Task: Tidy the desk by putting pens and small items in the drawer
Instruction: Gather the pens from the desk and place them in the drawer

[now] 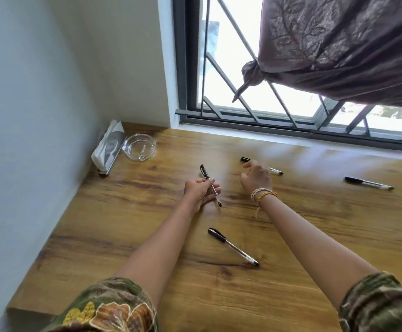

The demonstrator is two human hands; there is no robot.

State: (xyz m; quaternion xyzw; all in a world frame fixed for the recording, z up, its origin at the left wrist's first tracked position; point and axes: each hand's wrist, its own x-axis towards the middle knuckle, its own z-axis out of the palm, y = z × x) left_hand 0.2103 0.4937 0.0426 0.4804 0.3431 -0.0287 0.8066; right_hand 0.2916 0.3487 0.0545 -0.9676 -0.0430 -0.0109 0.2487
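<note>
Several black-capped clear pens are on the wooden desk [147, 259]. My left hand [200, 190] is shut on one pen [206, 176], its cap pointing away from me. My right hand [257, 176] hovers with curled, spread fingers over a second pen [276, 171], which it partly hides; nothing is in its grasp. A third pen [233, 246] lies between my forearms near me. A fourth pen [368, 183] lies far to the right. No drawer is in view.
A clear glass ashtray [139, 147] and a tissue holder [107, 149] stand in the back left corner by the white wall. A barred window [243, 92] with a knotted purple curtain [338, 44] runs along the desk's far edge.
</note>
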